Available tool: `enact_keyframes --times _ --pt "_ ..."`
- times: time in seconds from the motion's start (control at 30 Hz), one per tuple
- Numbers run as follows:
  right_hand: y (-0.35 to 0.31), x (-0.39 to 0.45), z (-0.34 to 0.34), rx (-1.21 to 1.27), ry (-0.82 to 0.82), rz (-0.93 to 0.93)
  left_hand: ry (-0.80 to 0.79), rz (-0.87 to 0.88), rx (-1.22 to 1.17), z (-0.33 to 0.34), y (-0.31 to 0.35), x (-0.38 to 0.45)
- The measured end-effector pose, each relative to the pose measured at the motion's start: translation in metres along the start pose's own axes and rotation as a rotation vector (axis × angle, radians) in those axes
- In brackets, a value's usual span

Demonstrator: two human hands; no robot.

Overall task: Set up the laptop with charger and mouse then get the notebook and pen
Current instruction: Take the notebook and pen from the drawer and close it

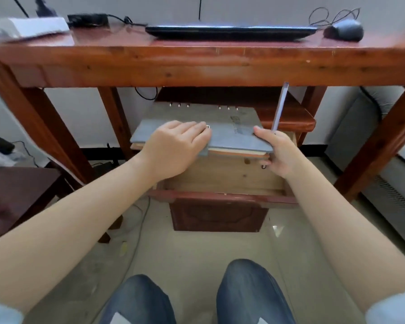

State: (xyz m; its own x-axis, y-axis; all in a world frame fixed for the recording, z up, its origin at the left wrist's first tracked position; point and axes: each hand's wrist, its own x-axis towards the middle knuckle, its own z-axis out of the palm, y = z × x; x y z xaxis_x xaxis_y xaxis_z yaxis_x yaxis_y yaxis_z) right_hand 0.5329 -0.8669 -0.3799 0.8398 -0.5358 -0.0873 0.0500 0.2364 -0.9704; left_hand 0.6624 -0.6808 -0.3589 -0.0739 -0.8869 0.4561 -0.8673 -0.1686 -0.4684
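A grey-blue ring-bound notebook (232,129) hangs just above an open wooden drawer (222,178) under the desk. My left hand (175,146) grips its near left edge, fingers on the cover. My right hand (276,150) holds its near right corner together with a pale pen (279,106) that points upward. On the red-brown desk (197,64) lie a black laptop (229,32) seen edge-on, a black mouse (345,30) with a coiled cable at the right, and a black charger brick (87,19) at the left with its cable running to the laptop.
A white box (33,26) sits at the desk's left end. A dark low table (19,190) stands at the left, a grey sofa (388,146) at the right. Cables and a power brick (0,143) lie on the floor. My knees (197,295) are at the bottom.
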Motion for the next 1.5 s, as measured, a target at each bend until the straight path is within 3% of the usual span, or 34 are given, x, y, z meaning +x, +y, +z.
enact_keyframes --times 0.1,0.23,0.33,0.43,0.5,0.57,0.67,0.77,0.93,1.23,1.37,1.5 --pt "-0.011 0.013 -0.003 -0.081 0.169 0.020 -0.057 -0.079 -0.049 0.019 -0.008 0.024" --pt "0.011 -0.007 -0.020 -0.653 0.386 -0.113 -0.243 -0.267 -0.190 0.056 -0.013 0.051" --pt "0.073 -0.045 -0.028 -0.984 0.197 -0.215 -0.340 -0.255 -0.196 0.071 -0.011 0.062" --pt "0.141 -0.066 -0.031 -1.371 0.076 -0.550 -0.306 -0.252 -0.212 0.076 -0.012 0.065" --pt "0.172 -0.063 -0.036 -1.570 -0.061 -0.661 -0.313 -0.244 -0.248 0.077 -0.017 0.065" --pt "0.185 -0.051 -0.044 -1.679 -0.008 -0.777 -0.320 -0.218 -0.280 0.076 -0.023 0.064" --pt "0.178 -0.035 -0.047 -1.703 0.171 -0.931 -0.343 -0.182 -0.295 0.075 -0.030 0.065" --pt "0.143 -0.012 -0.037 -1.815 0.278 -0.938 -0.377 -0.183 -0.306 0.074 -0.036 0.068" --pt "0.105 0.006 -0.043 -1.886 0.211 -0.843 -0.404 -0.203 -0.309 0.074 -0.038 0.074" --pt "0.119 0.017 -0.040 -1.921 0.171 -0.728 -0.451 -0.226 -0.335 0.076 -0.049 0.071" --pt "0.128 0.023 -0.034 -1.990 0.122 -0.715 -0.564 -0.262 -0.451 0.077 -0.062 0.064" --pt "0.134 0.033 -0.031 -1.991 0.114 -0.666 -0.677 -0.321 -0.413 0.081 -0.075 0.066"
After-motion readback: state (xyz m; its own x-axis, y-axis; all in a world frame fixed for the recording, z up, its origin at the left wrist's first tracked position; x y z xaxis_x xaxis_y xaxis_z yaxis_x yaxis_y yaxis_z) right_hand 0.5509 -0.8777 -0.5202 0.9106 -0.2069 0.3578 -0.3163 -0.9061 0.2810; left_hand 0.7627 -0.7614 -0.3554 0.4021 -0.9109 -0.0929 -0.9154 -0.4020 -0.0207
